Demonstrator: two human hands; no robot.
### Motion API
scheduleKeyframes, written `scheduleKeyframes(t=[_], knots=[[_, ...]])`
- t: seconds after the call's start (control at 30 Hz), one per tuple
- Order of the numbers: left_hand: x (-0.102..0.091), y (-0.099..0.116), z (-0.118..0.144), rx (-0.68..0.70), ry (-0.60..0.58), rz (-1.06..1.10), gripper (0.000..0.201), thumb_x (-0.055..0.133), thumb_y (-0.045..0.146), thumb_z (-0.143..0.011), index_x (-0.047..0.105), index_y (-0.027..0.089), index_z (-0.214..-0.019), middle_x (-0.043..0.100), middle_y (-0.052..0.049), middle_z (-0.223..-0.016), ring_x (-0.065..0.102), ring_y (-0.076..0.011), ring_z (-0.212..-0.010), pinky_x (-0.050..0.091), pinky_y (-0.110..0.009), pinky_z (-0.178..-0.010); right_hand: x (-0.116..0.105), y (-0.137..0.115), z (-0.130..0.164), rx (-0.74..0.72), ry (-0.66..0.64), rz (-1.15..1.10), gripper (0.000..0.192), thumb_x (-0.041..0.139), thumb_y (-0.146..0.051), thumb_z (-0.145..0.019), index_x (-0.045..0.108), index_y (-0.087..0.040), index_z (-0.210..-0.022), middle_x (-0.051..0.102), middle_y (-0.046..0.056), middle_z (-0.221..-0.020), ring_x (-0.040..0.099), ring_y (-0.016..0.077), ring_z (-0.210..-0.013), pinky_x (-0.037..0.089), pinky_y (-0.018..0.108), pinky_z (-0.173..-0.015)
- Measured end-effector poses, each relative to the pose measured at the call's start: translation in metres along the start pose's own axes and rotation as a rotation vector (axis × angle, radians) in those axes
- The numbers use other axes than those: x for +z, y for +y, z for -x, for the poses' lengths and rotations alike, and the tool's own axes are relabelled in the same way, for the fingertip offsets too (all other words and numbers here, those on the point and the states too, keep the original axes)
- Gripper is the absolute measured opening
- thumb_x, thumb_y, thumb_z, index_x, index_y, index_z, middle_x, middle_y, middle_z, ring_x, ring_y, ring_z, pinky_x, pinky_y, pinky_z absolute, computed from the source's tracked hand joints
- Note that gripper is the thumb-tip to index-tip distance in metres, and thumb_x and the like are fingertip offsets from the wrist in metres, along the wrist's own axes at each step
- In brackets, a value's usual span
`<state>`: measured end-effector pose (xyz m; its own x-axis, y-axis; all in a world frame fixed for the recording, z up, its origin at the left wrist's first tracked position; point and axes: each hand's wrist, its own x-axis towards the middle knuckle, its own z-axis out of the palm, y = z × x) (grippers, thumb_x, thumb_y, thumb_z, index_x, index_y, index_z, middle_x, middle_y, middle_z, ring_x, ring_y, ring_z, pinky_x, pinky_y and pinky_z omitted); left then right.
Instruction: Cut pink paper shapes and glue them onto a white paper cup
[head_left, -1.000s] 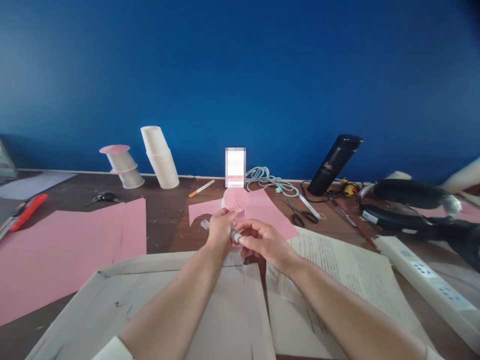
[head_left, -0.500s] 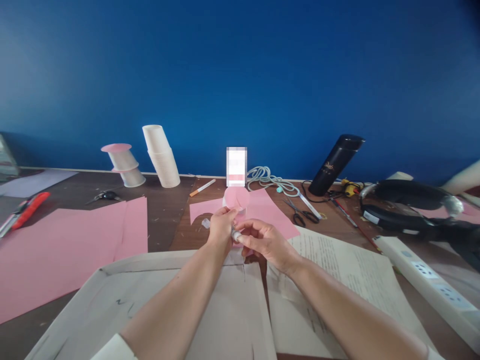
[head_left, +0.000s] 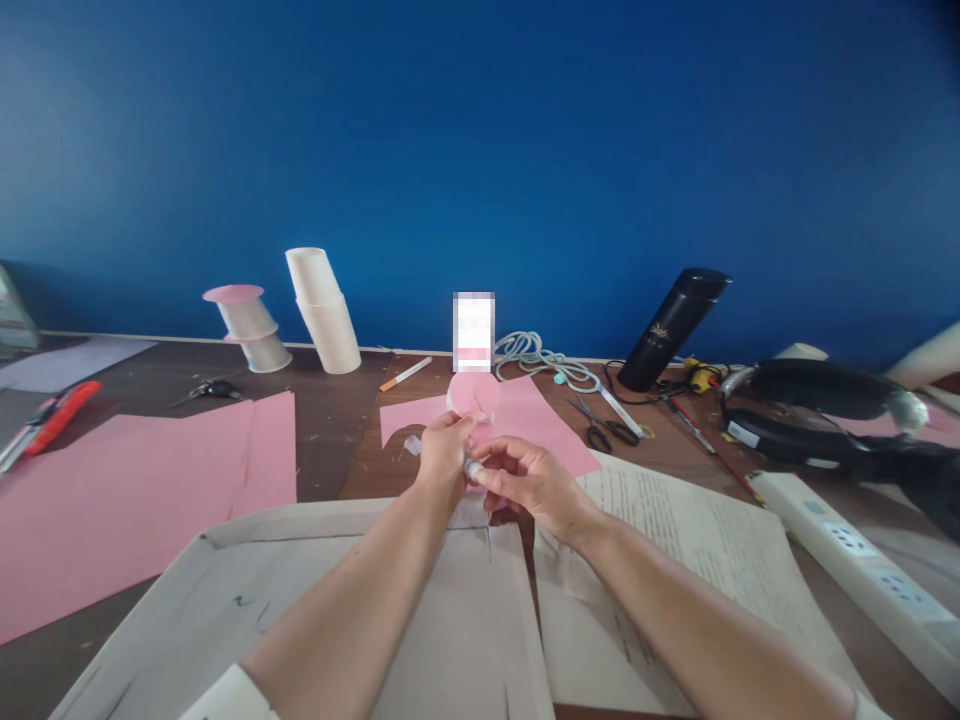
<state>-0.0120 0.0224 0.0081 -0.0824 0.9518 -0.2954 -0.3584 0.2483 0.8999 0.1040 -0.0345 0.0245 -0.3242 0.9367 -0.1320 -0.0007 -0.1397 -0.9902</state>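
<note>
Two bare hands met over the middle of a cluttered worktable, where a slip looked the likeliest mishap: the pink-topped paper cup (head_left: 472, 398) was held up only by fingertip pressure, and a harder push from the small tube-like applicator (head_left: 472, 467) could, in this onlooker's judgement, have crushed its thin wall or knocked the pink disc askew. Whatever the applicator carried might also have smeared onto the grey card sheets (head_left: 315, 600) lying just near of the hands. The left hand (head_left: 441, 455) had its fingers closed around the cup's lower part, holding it off the table. The right hand (head_left: 525, 480) pinched the applicator between thumb and forefinger, its tip touching or almost touching the cup; which could not be told. A cut pink sheet (head_left: 540, 420) lay just beyond, scissors (head_left: 600, 428) to its right, and a stack of white cups (head_left: 324, 312) stood far left against the blue wall.
</note>
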Motion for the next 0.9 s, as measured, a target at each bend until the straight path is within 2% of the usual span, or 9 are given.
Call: scheduleKeyframes(t=[0.23,0.37,0.47,0.53,0.63,0.77,0.9], knots=[[0.0,0.0,0.0,0.038,0.003,0.02,0.016,0.066,0.024,-0.062,0.054,0.015,-0.065,0.038,0.008,-0.04,0.029,-0.0042,-0.032,0.021,-0.019,-0.034,0.0,-0.001,0.001,-0.004,-0.007,0.018,0.033,0.068,-0.041,-0.071,0.06,-0.024,-0.098,0.061,-0.001,-0.08,0.06,0.0106,-0.059,0.051,0.026,-0.053],[0.0,0.001,-0.002,0.035,-0.03,0.069,0.019,0.07,0.024,-0.058,0.054,0.015,-0.066,0.037,0.008,-0.04,0.031,-0.0039,-0.034,0.022,-0.019,-0.036,-0.007,-0.007,0.001,-0.014,0.018,0.1,0.036,0.068,-0.044,-0.071,0.06,-0.023,-0.099,0.062,0.0,-0.08,0.059,0.0113,-0.061,0.048,0.024,-0.054],[0.001,0.003,-0.002,0.009,-0.097,0.095,0.026,0.074,0.026,-0.055,0.055,0.015,-0.069,0.035,0.009,-0.04,0.031,-0.0036,-0.035,0.023,-0.018,-0.036,-0.02,-0.007,-0.004,-0.079,0.197,0.175,0.035,0.066,-0.047,-0.072,0.06,-0.021,-0.096,0.06,-0.001,-0.073,0.057,0.0114,-0.062,0.045,0.022,-0.054],[0.0,0.003,-0.001,-0.014,-0.148,0.095,0.028,0.076,0.027,-0.055,0.054,0.015,-0.07,0.035,0.009,-0.043,0.031,-0.0029,-0.036,0.023,-0.017,-0.037,-0.03,-0.003,-0.008,-0.066,0.338,0.162,0.035,0.065,-0.049,-0.072,0.06,-0.02,-0.092,0.059,0.0,-0.072,0.056,0.0119,-0.063,0.042,0.021,-0.05],[0.001,0.004,0.001,-0.034,-0.224,0.078,0.029,0.076,0.027,-0.055,0.054,0.014,-0.069,0.039,0.007,-0.048,0.032,-0.0026,-0.039,0.023,-0.016,-0.037,-0.04,0.005,-0.015,-0.046,0.438,0.034,0.037,0.068,-0.047,-0.068,0.06,-0.021,-0.094,0.062,0.003,-0.086,0.059,0.0154,-0.075,0.041,0.02,-0.05],[0.002,0.005,0.005,-0.051,-0.308,0.016,0.03,0.077,0.028,-0.055,0.057,0.013,-0.072,0.04,0.006,-0.049,0.033,-0.0035,-0.041,0.024,-0.017,-0.038,-0.043,0.008,-0.018,-0.025,0.407,-0.075,0.041,0.071,-0.04,-0.064,0.062,-0.022,-0.1,0.065,0.004,-0.091,0.06,0.0169,-0.078,0.044,0.023,-0.055],[0.001,0.006,0.007,-0.066,-0.357,-0.049,0.028,0.076,0.03,-0.057,0.057,0.014,-0.071,0.039,0.007,-0.047,0.032,-0.0041,-0.041,0.024,-0.017,-0.038,-0.044,0.006,-0.018,-0.008,0.355,-0.128,0.034,0.069,-0.036,-0.066,0.064,-0.022,-0.097,0.065,0.003,-0.092,0.06,0.0158,-0.08,0.043,0.021,-0.055]])
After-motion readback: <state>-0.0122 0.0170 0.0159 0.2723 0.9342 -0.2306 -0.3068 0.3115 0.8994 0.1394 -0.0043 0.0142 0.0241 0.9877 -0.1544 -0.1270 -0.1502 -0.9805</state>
